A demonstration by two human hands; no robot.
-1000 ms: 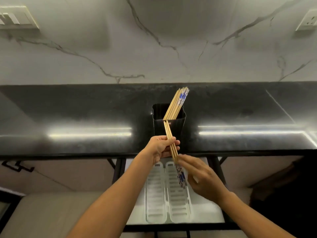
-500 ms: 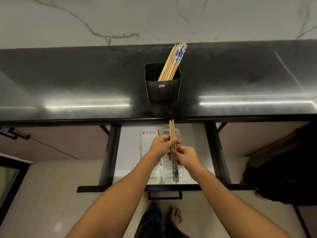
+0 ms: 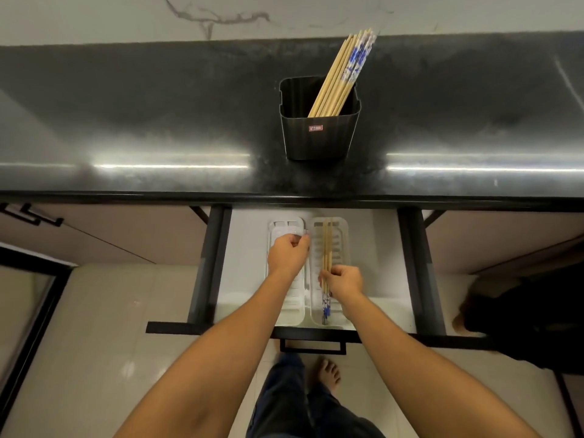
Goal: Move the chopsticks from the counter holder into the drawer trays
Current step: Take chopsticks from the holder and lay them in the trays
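Observation:
A black holder (image 3: 319, 134) stands on the dark counter with several chopsticks (image 3: 343, 75) leaning up and to the right in it. Below, an open drawer holds two white slotted trays side by side. My right hand (image 3: 343, 281) grips a small bundle of chopsticks (image 3: 326, 248) lying lengthwise in the right tray (image 3: 343, 235), blue-patterned ends toward me. My left hand (image 3: 289, 252) rests over the left tray (image 3: 286, 224), its fingers curled with nothing visible in them.
The dark counter (image 3: 158, 121) edge overhangs the drawer's back. Black drawer rails (image 3: 208, 263) run along both sides, and a black handle (image 3: 313, 346) sits at the drawer front. My legs and a bare foot (image 3: 327, 373) are below. A dark object (image 3: 524, 314) lies at the right.
Both hands went down from the holder to the drawer. The bundle passed from both hands to the right hand alone and now lies in the right tray; the left hand shifted over the left tray.

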